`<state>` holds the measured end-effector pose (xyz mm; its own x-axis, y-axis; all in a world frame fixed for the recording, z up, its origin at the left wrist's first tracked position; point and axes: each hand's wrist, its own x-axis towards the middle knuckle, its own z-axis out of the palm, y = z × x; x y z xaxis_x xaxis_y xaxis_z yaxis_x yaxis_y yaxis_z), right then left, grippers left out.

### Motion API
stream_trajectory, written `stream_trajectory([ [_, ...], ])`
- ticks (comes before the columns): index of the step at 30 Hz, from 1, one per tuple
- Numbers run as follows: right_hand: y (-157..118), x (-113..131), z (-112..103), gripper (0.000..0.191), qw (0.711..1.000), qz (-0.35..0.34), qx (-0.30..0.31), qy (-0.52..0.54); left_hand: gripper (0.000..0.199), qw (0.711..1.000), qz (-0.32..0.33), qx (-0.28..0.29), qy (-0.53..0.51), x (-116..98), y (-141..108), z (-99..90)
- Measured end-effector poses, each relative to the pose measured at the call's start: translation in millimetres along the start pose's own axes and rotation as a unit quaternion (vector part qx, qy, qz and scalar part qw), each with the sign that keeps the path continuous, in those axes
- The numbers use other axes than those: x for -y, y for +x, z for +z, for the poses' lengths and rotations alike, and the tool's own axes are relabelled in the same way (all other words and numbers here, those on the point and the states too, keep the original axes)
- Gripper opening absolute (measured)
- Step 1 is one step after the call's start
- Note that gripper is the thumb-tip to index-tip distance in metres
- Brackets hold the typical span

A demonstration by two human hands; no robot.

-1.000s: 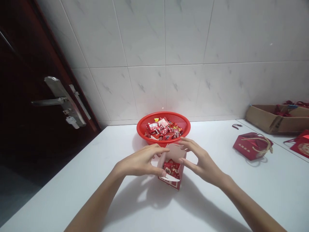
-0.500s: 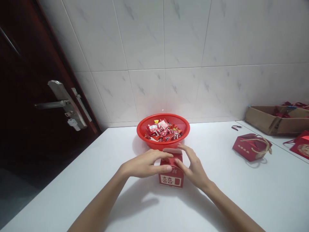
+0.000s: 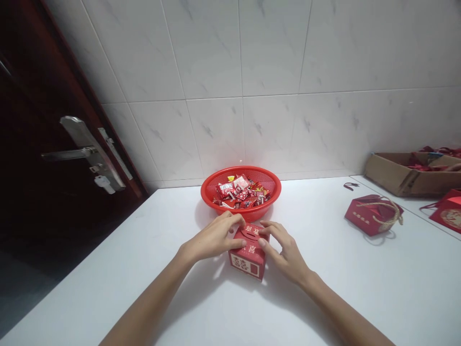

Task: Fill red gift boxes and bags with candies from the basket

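Observation:
A small red cardboard gift box (image 3: 255, 263) with white and gold characters stands on the white table in front of me. Its top looks folded down, with a slot in the middle. My left hand (image 3: 218, 235) grips the left part of the top, thumb at the front and curled fingers toward the back. From the other side, my right hand (image 3: 286, 250) has its thumb and index finger on the right part of the top. Just behind the box sits a red plastic basket (image 3: 206, 194) of wrapped candies (image 3: 243, 192).
A dark red gift box with a rope handle (image 3: 372, 216) lies to the right, near a dark ribbon scrap (image 3: 351, 186). Beyond are an open cardboard carton (image 3: 392, 175) and another red box (image 3: 448, 211). A tiled wall (image 3: 216, 134) backs the table; a door handle (image 3: 68, 154) is left.
The box's raised back flap is now down, and its printed top shows. The box has turned slightly. My left fingers have curled toward its back edge, and my right hand has lowered a little.

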<state>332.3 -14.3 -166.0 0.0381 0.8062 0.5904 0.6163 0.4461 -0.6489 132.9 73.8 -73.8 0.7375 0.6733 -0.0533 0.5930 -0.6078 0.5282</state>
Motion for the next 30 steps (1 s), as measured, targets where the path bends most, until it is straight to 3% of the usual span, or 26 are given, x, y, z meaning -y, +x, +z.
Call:
stream_trajectory([
  [5,-4.6,5.5,1.9,0.037,0.998,-0.024,0.030,-0.050,0.024,0.999,0.018,0.044,-0.027,5.0,2.8,0.1],
  [10,-2.6,10.7,-3.4,0.072,0.982,-0.080,0.115,-0.123,0.024,0.999,0.026,0.006,-0.023,-0.1,4.6,13.2],
  [14,4.5,1.6,-17.0,0.069,0.969,-0.076,0.159,-0.174,0.032,0.999,0.043,-0.010,-0.015,-5.5,4.9,24.2],
  [18,9.7,-9.7,-49.8,0.064,0.966,-0.049,0.168,-0.191,0.051,0.997,0.063,0.032,-0.030,-6.6,1.0,24.7],
  [22,6.0,-32.3,-99.2,0.058,0.957,0.019,0.117,-0.265,0.056,0.997,0.054,0.060,-0.018,-7.7,-4.8,19.2],
  [26,-5.9,-68.1,-149.2,0.046,0.928,0.074,0.053,-0.361,0.054,0.996,0.048,0.069,-0.012,-9.0,-6.3,15.3],
  [30,-17.7,-99.8,-185.1,0.040,0.888,0.109,-0.008,-0.447,0.050,0.996,0.048,0.073,-0.008,-9.8,-5.7,13.5],
])
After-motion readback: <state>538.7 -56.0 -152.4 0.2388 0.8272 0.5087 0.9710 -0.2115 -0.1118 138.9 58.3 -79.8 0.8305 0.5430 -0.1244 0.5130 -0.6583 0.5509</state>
